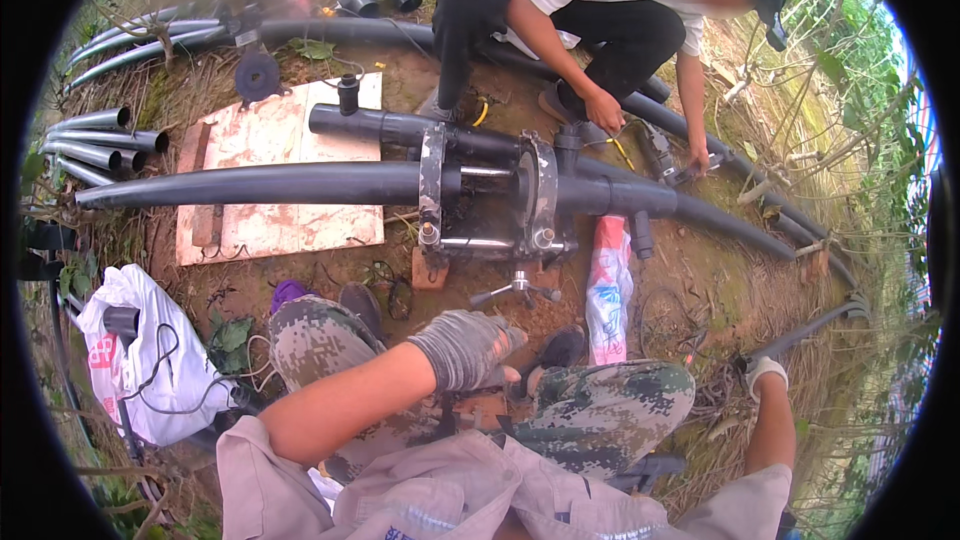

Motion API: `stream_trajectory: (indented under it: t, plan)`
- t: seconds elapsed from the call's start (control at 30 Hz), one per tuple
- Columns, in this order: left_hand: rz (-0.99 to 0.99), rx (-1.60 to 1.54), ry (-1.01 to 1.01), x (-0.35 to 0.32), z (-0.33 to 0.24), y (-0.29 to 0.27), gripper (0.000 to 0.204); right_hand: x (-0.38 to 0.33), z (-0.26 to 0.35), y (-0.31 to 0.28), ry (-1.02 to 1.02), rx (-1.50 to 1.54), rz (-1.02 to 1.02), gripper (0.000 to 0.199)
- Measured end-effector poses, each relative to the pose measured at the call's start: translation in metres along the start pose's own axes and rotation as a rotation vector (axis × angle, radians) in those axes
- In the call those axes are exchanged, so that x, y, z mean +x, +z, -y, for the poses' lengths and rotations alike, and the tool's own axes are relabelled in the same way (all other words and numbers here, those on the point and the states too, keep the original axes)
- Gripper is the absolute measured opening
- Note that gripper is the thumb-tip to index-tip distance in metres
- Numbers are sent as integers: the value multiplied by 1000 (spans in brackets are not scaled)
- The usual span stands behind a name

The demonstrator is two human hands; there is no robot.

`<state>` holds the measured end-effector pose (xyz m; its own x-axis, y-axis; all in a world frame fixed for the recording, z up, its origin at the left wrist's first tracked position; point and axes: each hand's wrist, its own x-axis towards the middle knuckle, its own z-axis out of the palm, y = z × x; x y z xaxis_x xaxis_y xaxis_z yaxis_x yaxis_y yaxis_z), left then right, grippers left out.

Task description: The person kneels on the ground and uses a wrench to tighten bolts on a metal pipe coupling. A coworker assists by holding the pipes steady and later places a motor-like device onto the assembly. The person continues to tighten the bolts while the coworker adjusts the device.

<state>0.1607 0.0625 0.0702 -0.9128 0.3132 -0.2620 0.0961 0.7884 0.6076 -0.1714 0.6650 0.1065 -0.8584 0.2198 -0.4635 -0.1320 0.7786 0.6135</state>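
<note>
Head view, looking down past camouflage knees. The left hand (465, 345), in a grey glove, is held low over the ground between the knees, fingers curled loosely; nothing is seen gripped in it. The right hand (765, 372), in a white glove, is pressed to the grass at the right; whether its grip is closed cannot be told. The clamp (490, 200), a two-ring metal frame, is seen just ahead of the knees, closed around the black pipe (250, 183), which lies across a board (270, 140). A crank handle (518, 287) sticks out at the clamp's near side, nearest the left hand. A co-worker's hand (605, 112) is laid on a second pipe behind. Judgement: the crank is best turned slowly, with the pipe ends kept aligned and the frame steadied.
</note>
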Motion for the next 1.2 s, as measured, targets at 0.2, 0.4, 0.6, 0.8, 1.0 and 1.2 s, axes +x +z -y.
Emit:
stream_trajectory:
  t: [0.2, 0.4, 0.6, 0.8, 1.0, 1.2]
  plan:
    - [-418, -176, -453, 13, 87, -79, 40, -72, 148, -81, -56, 154, -479, 44]
    - [-1198, -44, -595, 77, 221, -64, 55, -130, 380, -91, -895, 491, -496, 38]
    - [-1178, -323, -648, 125, 241, -44, 46, -126, 471, -35, -951, 519, -725, 59]
    - [-1239, -712, -649, 119, 251, -46, 42, -89, 483, -7, -762, 432, -433, 58]
    - [-1247, -789, -641, 127, 231, -55, 41, -74, 565, 60, -570, 496, -35, 44]
    - [-1298, -665, -608, 124, 233, -50, 41, -198, 649, 7, -18, 1883, 1197, 15]
